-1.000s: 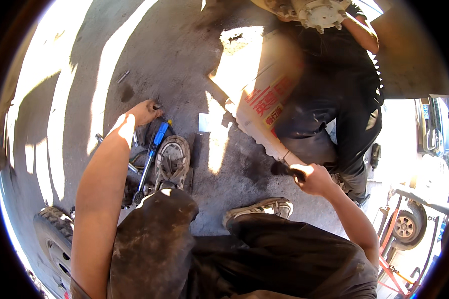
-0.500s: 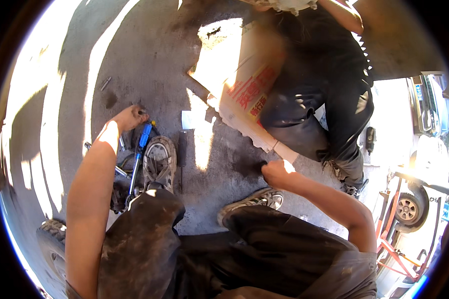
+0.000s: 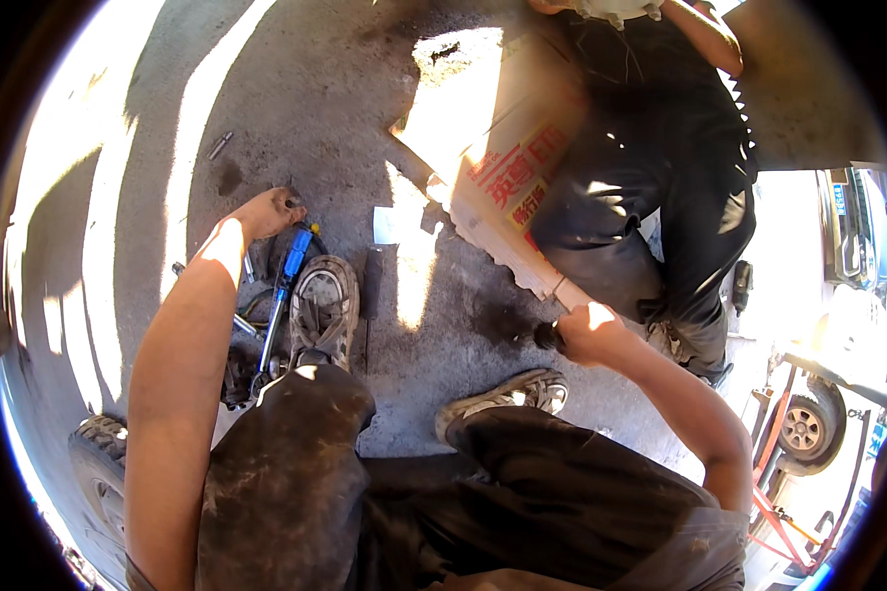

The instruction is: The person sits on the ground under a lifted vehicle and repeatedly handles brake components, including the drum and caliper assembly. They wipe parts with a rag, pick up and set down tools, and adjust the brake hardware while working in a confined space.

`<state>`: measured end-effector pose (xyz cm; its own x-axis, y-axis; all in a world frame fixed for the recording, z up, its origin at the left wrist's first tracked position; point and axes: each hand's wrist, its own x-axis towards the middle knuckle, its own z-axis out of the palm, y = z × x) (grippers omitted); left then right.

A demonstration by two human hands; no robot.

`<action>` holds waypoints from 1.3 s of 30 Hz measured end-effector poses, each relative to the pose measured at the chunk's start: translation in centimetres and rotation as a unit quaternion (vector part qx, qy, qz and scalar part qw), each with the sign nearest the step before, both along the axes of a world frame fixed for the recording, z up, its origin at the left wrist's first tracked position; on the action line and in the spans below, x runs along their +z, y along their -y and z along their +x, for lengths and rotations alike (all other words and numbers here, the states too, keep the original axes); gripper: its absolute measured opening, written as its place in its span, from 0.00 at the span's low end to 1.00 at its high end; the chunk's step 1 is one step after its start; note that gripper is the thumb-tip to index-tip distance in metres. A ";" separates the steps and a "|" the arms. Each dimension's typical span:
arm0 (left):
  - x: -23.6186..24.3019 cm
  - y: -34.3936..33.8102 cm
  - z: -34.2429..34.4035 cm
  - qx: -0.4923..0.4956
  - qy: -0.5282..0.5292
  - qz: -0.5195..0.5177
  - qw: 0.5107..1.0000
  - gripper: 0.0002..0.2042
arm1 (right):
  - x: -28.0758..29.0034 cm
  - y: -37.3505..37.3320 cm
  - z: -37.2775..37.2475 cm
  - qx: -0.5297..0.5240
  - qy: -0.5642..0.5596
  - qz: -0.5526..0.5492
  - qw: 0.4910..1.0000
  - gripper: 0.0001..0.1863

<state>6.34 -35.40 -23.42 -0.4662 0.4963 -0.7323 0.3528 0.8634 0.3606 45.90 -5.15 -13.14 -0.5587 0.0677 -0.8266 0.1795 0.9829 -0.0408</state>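
Observation:
My left hand (image 3: 269,214) is closed over the floor at the left, its fingers curled round something small and dark that I cannot make out. Just beside it rises the yellow-tipped end of a torque wrench (image 3: 296,254) with a blue grip and a silver shaft, leaning next to my shoe (image 3: 323,305). At the right, my right hand (image 3: 593,335) is closed on a dark, rounded piece (image 3: 549,336), mostly covered by the fingers. That hand is above the floor, near the torn edge of a cardboard sheet (image 3: 493,231).
Another person in dark clothes (image 3: 650,148) sits on the cardboard ahead right. A small metal cylinder (image 3: 221,145) lies at the far left. Other metal tools (image 3: 248,326) are by my left shoe. A white paper (image 3: 385,225) lies ahead; a tyre (image 3: 101,463) is at lower left.
My right hand has turned and the dark rounded piece now shows beyond its fingers. The left hand has moved slightly up beside the wrench's end. The whole view has shifted a little.

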 end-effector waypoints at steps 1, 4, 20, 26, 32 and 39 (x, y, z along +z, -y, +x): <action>0.0 0.0 -0.1 -0.004 -0.002 -0.001 1.000 0.31 | 0.1 -0.1 0.3 -0.001 0.017 0.007 1.000 0.09; 0.0 -0.3 -0.1 -0.015 -0.006 0.000 1.000 0.31 | -3.0 0.1 2.5 -0.026 0.035 -0.044 0.998 0.11; 0.5 -0.7 0.1 0.013 0.011 -0.018 1.000 0.32 | -1.1 0.6 -1.4 -0.059 -0.029 -0.131 0.989 0.11; -3.1 1.8 -1.2 0.018 -0.038 0.019 0.999 0.29 | -0.3 -1.0 0.1 -0.033 0.039 -0.105 0.993 0.11; 0.4 -0.2 0.1 -0.017 -0.026 0.012 0.999 0.30 | -3.5 0.8 1.2 -0.091 -0.023 -0.180 0.979 0.13; -0.2 0.4 0.3 0.013 -0.035 0.021 0.999 0.27 | -0.7 0.6 -2.0 -0.068 -0.038 -0.124 0.989 0.14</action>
<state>6.66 -35.75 -23.62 -0.5281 0.5130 -0.6767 0.3564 0.8572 0.3717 43.91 -5.74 -13.79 -0.6197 -0.0532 -0.7830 0.2967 0.9077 -0.2965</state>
